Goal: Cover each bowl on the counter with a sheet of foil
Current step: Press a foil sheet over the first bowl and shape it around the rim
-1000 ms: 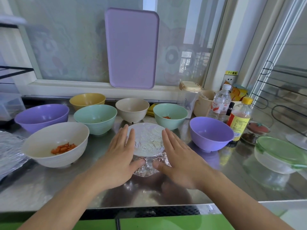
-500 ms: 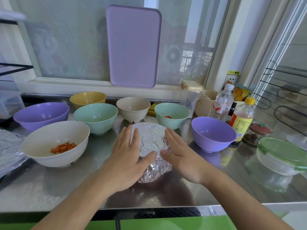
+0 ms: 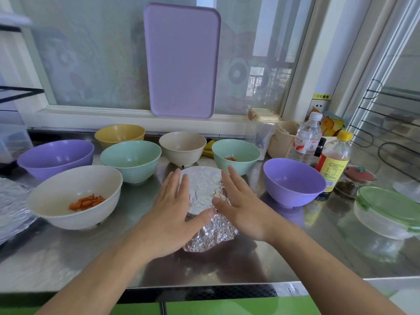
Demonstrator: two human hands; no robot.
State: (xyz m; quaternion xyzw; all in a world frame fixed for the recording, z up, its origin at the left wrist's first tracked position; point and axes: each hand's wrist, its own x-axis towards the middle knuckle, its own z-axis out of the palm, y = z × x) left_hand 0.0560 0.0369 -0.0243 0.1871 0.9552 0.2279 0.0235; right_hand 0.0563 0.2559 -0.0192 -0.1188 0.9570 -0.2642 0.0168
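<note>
Both my hands are on the foil-covered bowl (image 3: 204, 196) at the middle front of the steel table (image 3: 68, 258). My left hand (image 3: 172, 214) lies flat against its left side, fingers straight, thumb across the near foil edge. My right hand (image 3: 243, 208) lies flat against the right side, fingers straight too, thumb pointing inward onto the foil. Neither grip is closed on anything, both just press the sheet against the bowl. Foil top is smooth-ish, and the crumpled skirt hangs down the near side to the table.

Uncovered bowls around it: white bowl (image 3: 75, 196) at left with orange diced bits, probably carrot, hard to be sure. Purple bowl (image 3: 54, 158) behind it at far left. Green bowl (image 3: 131, 160) next to that, yellow bowl (image 3: 119, 135) at the back, beige bowl (image 3: 181, 147) behind the covered one. Second green bowl (image 3: 236, 155) back right with a few orange bits inside. Second purple bowl (image 3: 293, 180) to the right, near my right hand but apart from it.

Loose foil sheet (image 3: 11, 205) at the left edge of the table. Lilac tray (image 3: 181, 60) leans upright on the window. Right side: water bottle (image 3: 306, 137), yellow-capped bottle (image 3: 334, 162), green-lidded container (image 3: 386, 210).
</note>
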